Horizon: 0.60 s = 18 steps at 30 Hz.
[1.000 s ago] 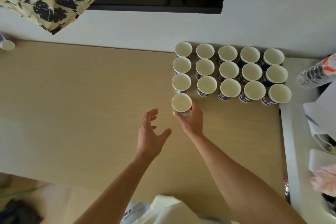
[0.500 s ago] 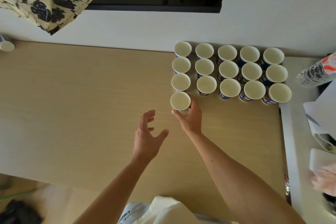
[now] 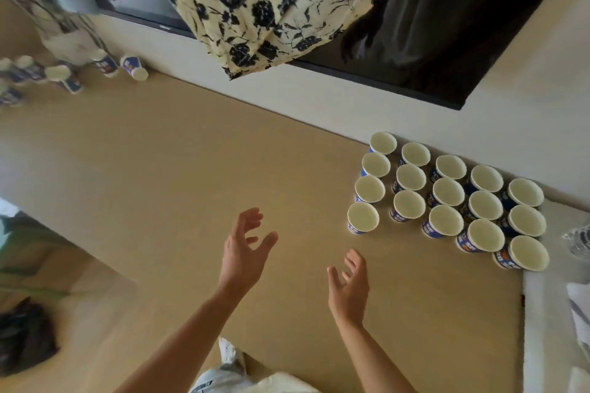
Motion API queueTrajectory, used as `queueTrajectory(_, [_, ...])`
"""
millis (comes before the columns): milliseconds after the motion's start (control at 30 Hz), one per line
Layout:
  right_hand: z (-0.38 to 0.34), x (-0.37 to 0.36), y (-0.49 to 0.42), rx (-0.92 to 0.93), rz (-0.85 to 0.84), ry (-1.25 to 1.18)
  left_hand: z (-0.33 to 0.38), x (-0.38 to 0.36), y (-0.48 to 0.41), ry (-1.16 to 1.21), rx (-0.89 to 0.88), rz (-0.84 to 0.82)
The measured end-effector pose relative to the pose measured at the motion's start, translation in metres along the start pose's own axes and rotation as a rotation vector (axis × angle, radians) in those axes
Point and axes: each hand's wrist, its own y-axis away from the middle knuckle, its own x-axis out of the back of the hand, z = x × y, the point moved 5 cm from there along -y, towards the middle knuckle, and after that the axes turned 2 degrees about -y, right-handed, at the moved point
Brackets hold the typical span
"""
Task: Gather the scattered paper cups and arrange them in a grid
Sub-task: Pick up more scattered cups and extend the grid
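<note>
Several blue-and-white paper cups stand upright in a grid point(image 3: 447, 191) at the right of the wooden table point(image 3: 191, 169). The nearest cup of the left column point(image 3: 363, 218) stands alone at the front. More cups point(image 3: 64, 73) lie scattered at the far left against the wall, one of them point(image 3: 135, 67) on its side. My left hand point(image 3: 245, 252) hovers over the table with fingers spread, holding nothing. My right hand point(image 3: 349, 287) hangs relaxed, well short of the grid and holding nothing.
A flowered cloth point(image 3: 271, 0) hangs over a dark screen point(image 3: 447, 35) on the wall. A plastic bottle point(image 3: 578, 242) and white papers point(image 3: 578, 313) lie past the table's right edge. A dark bag point(image 3: 25, 335) sits on the floor at the left.
My right hand has let go of the front-left cup and drawn back toward me. The view has swung left, bringing the scattered cups at the far left into sight.
</note>
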Motion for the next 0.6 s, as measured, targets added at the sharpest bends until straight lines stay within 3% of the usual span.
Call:
queueTrajectory(233, [-0.095,-0.093,0.025,0.138,-0.175,-0.056,-0.013,0.098,-0.01,0.132,-0.016,0.135])
queueTrajectory(600, [-0.2,-0.273,0.1,0.262,-0.232,-0.016,-0.065,0.285,-0.042,0.195,-0.11,0.169])
